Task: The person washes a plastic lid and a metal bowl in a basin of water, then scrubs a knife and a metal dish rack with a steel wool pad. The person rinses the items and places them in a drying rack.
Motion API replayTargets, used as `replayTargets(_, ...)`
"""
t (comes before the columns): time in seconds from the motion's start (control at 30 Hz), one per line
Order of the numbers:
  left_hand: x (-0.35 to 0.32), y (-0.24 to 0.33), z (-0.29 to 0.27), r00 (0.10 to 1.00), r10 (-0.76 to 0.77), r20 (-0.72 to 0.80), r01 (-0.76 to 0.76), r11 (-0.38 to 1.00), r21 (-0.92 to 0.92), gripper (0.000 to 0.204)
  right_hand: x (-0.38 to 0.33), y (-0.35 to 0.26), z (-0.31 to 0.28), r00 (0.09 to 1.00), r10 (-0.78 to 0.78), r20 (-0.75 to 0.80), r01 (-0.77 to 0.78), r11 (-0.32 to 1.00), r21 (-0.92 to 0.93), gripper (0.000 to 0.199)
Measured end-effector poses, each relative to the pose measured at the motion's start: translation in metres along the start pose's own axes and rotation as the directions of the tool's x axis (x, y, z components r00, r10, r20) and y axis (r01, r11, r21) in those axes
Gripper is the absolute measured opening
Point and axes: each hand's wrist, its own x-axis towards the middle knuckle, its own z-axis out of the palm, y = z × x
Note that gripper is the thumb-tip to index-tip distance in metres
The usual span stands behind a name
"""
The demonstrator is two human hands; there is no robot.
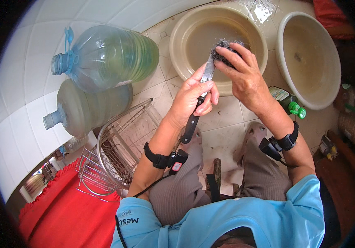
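My left hand (196, 99) is closed around a knife (191, 124) near where its black riveted handle meets the blade. The blade points up and away, toward my right hand (243, 72). Under the curled fingers of that hand is a dark, curly steel wool scrubber (223, 46), pressed against the far part of the blade. The blade's tip is hidden by the scrubber and fingers. Both hands are above the near rim of a round beige basin (177, 62) holding cloudy water.
A second pale basin (337, 68) stands at the right, beside a dark green bottle (282, 97) with a bright green cap. Two big plastic water jugs (107, 58) lie at the left. Nearer are a wire dish rack (103, 149) and red cloth (74, 206). The tiled floor (223, 111) has wet patches.
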Motion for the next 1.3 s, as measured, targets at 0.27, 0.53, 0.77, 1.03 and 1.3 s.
replayTargets(0.27,-0.001,-0.001,-0.001,1.000,-0.023,-0.018,0.024,1.000,0.013,0.052,0.004,-0.005,-0.003,1.000,-0.010,0.013,0.010,1.000,-0.019,0.048)
replayTargets(0.53,0.000,0.000,-0.001,0.999,-0.037,0.015,0.037,0.999,0.028,0.059,0.013,-0.006,-0.010,1.000,-0.017,0.025,0.019,0.998,-0.065,0.044)
replayTargets(0.77,0.000,-0.001,0.003,0.998,-0.027,-0.049,0.031,0.996,0.082,0.054,0.017,-0.007,-0.009,0.998,-0.019,0.056,0.024,0.995,-0.093,0.038)
replayTargets(1.03,0.000,-0.001,0.004,0.998,-0.038,-0.048,0.043,0.993,0.108,0.056,0.015,-0.002,-0.007,0.998,0.023,0.053,-0.018,0.996,-0.092,0.037)
replayTargets(1.3,0.000,-0.004,-0.002,0.997,-0.072,-0.003,0.073,0.995,0.075,0.058,0.009,0.009,-0.002,0.999,0.037,0.029,-0.034,0.993,-0.113,0.040)
